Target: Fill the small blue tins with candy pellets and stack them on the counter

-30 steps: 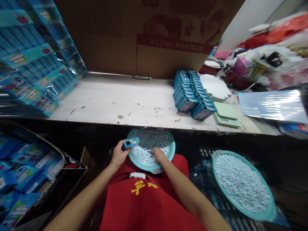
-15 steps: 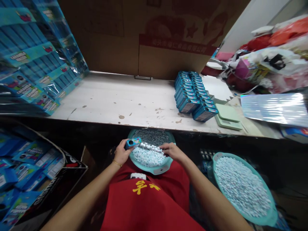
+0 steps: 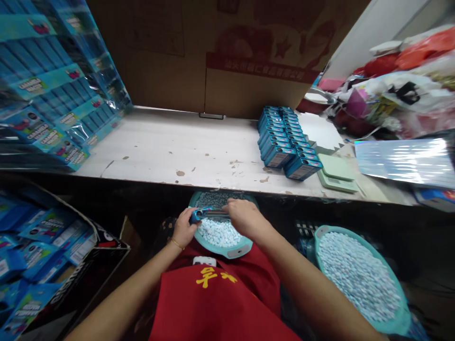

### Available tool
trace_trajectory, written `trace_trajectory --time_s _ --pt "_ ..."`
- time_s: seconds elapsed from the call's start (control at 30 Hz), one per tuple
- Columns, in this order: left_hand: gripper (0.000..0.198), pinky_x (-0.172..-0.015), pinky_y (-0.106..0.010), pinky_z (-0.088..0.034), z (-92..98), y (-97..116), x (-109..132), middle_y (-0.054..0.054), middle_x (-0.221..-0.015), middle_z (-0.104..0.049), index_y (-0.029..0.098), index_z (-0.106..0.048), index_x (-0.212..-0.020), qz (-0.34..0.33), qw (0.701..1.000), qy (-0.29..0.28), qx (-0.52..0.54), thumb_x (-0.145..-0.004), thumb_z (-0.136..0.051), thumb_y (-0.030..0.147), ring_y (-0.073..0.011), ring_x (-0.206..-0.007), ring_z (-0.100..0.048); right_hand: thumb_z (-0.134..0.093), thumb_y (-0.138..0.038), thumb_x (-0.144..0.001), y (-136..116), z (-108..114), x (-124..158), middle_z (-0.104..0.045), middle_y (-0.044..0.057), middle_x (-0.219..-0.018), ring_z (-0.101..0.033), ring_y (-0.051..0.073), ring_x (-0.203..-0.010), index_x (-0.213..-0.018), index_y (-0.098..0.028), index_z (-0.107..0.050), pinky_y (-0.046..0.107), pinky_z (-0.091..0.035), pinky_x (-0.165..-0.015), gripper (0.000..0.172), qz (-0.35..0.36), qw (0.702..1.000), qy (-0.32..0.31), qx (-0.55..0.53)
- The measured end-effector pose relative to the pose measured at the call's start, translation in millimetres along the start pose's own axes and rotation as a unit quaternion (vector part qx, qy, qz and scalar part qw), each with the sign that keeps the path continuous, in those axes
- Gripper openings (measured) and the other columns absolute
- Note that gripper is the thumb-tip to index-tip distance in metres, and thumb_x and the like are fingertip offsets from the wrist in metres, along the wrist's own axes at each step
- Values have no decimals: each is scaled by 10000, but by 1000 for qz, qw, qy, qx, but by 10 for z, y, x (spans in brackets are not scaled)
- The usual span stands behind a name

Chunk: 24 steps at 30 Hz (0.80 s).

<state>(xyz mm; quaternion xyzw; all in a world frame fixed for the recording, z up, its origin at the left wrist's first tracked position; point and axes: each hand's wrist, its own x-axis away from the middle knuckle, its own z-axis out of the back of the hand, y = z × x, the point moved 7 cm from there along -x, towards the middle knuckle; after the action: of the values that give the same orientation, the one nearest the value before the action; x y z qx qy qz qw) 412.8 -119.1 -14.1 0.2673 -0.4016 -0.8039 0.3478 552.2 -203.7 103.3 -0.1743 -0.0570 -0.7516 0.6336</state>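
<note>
My left hand (image 3: 184,228) grips a small blue candy box (image 3: 196,216), tilted, with its dark round opening toward the right. In my right hand (image 3: 244,217) is a narrow scoop (image 3: 217,214), its far end at the box opening; whether candies are still on it I cannot tell. Both hands are over a turquoise basin (image 3: 232,254) in the lap. White and pale blue candies (image 3: 218,233) fill its near part, while its far part lies in shadow under the table edge.
On the white table (image 3: 170,142) stand two rows of blue boxes (image 3: 279,156) beside a pale green scale (image 3: 337,173). A second turquoise basin (image 3: 401,310) of candies is at right. Wrapped display packs (image 3: 53,90) and a carton of blue boxes (image 3: 39,237) occupy the left.
My right hand has turned over and moved left, bringing the scoop, loaded with white candies before, to the box. The box has tipped toward it.
</note>
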Motion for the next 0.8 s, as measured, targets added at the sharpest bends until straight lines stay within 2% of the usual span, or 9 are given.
trace_trajectory --time_s 0.1,0.2,0.27,0.33,0.43,0.53,0.63,0.7,0.8 --pt "339 -867 -355 -387 114 -41 34 -51 -997 -549 202 -531 -973 10 999 19 24 -638 -577 181 -206 -958 -515 -356 -97 -765 440 -327 -29 -581 65 -923 -539 182 -872 -894 -241 -614 263 -358 -696 322 -52 998 11 -37" --pt "319 -840 -331 -404 192 -85 67 -40 -960 -562 198 -529 -964 15 999 30 42 -650 -587 218 -190 -919 -533 -361 -92 -768 772 -966 -141 -587 96 -948 -534 182 -888 -891 -204 -626 261 -354 -710 314 -143 984 -18 -107" --pt "319 -826 -317 -412 221 -121 81 -38 -948 -570 195 -527 -967 25 998 39 47 -659 -592 250 -182 -900 -542 -358 -73 -759 765 -1383 -235 -606 127 -903 -546 180 -851 -901 -151 -628 262 -360 -701 315 -162 977 -32 -133" --pt "334 -822 -314 -416 233 -155 90 -41 -953 -575 191 -525 -978 37 997 46 49 -664 -596 281 -179 -899 -545 -383 -81 -745 641 -1700 -324 -626 112 -845 -550 168 -821 -875 -141 -640 248 -363 -692 294 -151 974 -40 -163" --pt "360 -821 -317 -419 242 -182 92 -45 -960 -580 188 -524 -986 46 996 53 49 -661 -605 318 -179 -900 -547 -458 -110 -692 473 -1951 -422 -641 41 -759 -548 145 -779 -784 -174 -669 211 -361 -664 239 -117 966 -48 -225" --pt "368 -815 -315 -421 246 -194 85 -44 -952 -586 186 -527 -982 50 996 54 43 -654 -613 329 -177 -890 -551 -476 -116 -655 488 -2000 -436 -636 0 -693 -539 126 -699 -771 -162 -683 186 -361 -607 241 -96 950 -53 -292" --pt "366 -807 -314 -425 237 -207 73 -45 -947 -589 185 -526 -985 52 996 53 40 -656 -611 319 -178 -884 -554 -435 -96 -650 628 -1899 -331 -628 -8 -689 -514 104 -624 -874 -146 -666 180 -365 -561 326 -94 934 -48 -341" --pt "360 -808 -311 -425 216 -202 60 -44 -946 -588 185 -525 -987 48 997 52 42 -657 -606 302 -178 -885 -555 -414 -95 -649 722 -1732 -215 -612 -1 -668 -485 98 -572 -914 -131 -651 188 -360 -525 357 -94 915 -36 -391" --pt "344 -824 -310 -416 165 -147 34 -41 -952 -577 187 -532 -980 37 998 47 32 -649 -601 250 -179 -899 -546 -425 -110 -644 781 -1297 -48 -591 18 -680 -472 101 -572 -891 -115 -653 196 -356 -514 336 -66 881 3 -469"
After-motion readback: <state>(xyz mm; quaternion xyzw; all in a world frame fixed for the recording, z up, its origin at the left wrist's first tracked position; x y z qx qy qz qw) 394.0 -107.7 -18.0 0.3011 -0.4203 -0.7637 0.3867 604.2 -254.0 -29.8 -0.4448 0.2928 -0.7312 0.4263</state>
